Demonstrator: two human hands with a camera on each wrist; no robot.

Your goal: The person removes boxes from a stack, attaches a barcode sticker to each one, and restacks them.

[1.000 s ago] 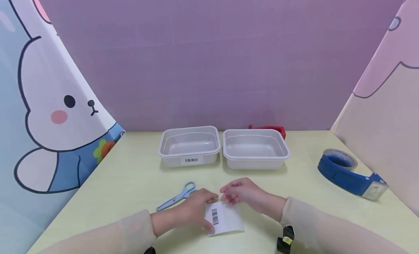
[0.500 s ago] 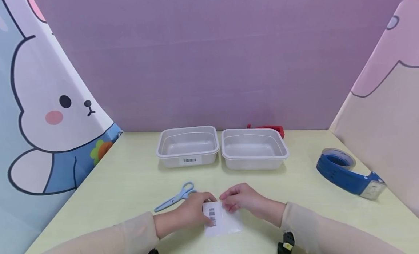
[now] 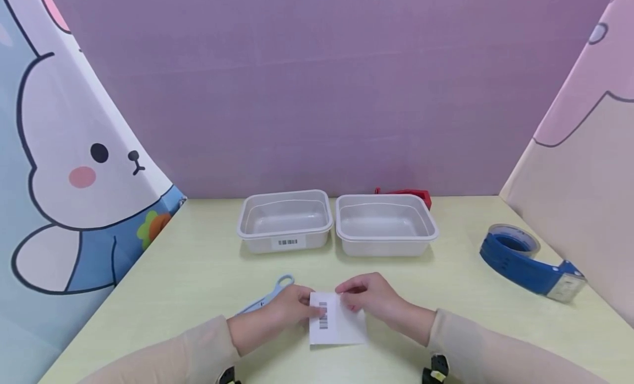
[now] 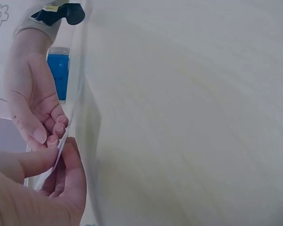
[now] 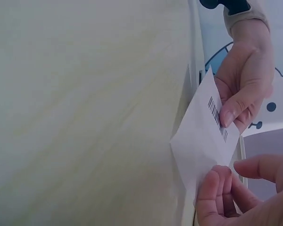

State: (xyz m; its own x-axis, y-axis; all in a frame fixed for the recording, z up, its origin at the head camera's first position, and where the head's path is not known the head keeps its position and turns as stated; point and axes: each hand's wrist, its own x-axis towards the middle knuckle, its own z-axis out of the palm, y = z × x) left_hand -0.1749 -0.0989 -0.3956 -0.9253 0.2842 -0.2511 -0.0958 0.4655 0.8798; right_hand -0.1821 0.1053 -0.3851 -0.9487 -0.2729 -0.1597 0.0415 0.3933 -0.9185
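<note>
A white label sheet [image 3: 344, 326] with a printed barcode is held tilted just over the table. My left hand [image 3: 289, 307] pinches its left edge, thumb across the barcode, fingers behind; in the left wrist view, the sheet shows edge-on in that pinch. At the sheet's upper right edge, my right hand [image 3: 371, 296] has its fingers bent, their tips touching the sheet. Whether they pinch it is unclear; the right wrist view shows one fingertip slightly apart from the others. Light blue scissors [image 3: 283, 283] lie beyond my left hand, partly covered by it.
Two white plastic tubs [image 3: 286, 213] stand side by side at the back; the left one bears a barcode label [image 3: 289, 242]. Part of a red object [image 3: 416, 193] shows behind the right tub. A blue tape dispenser [image 3: 525, 271] with a tape roll lies at the right.
The sheet has risen and moved slightly away from me. My left thumb has shifted from its lower left corner onto the barcode, and that hand now covers more of the scissors.
</note>
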